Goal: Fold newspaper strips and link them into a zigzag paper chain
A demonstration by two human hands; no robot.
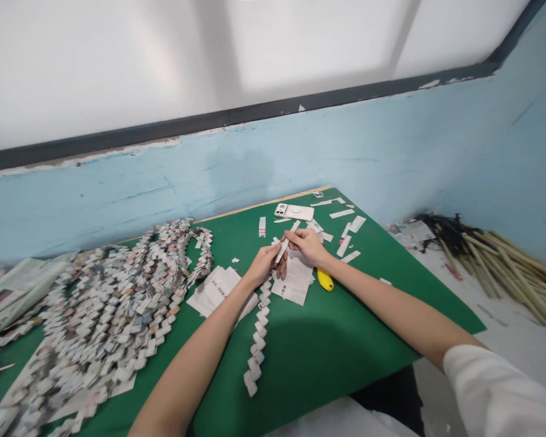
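Note:
My left hand (264, 264) is closed at the top end of a zigzag chain of folded paper (258, 343), which trails over the green table toward me. A narrow folded paper strip (282, 250) runs between my two hands. My right hand (307, 244) pinches the upper part of this strip between thumb and fingers. Exactly how the strip meets the chain is hidden by my fingers. Under my hands lie printed paper sheets (295, 285). Close to my right forearm rests a yellow tool (325, 280), partly covered by the arm.
A large heap of folded paper chains (118, 309) covers the table's left side. A white phone (295, 212) lies beyond my hands. Loose paper strips (344, 245) are scattered to the right, and cut sheets (218, 288) lie left. Bamboo-like poles (509, 267) lie on the floor.

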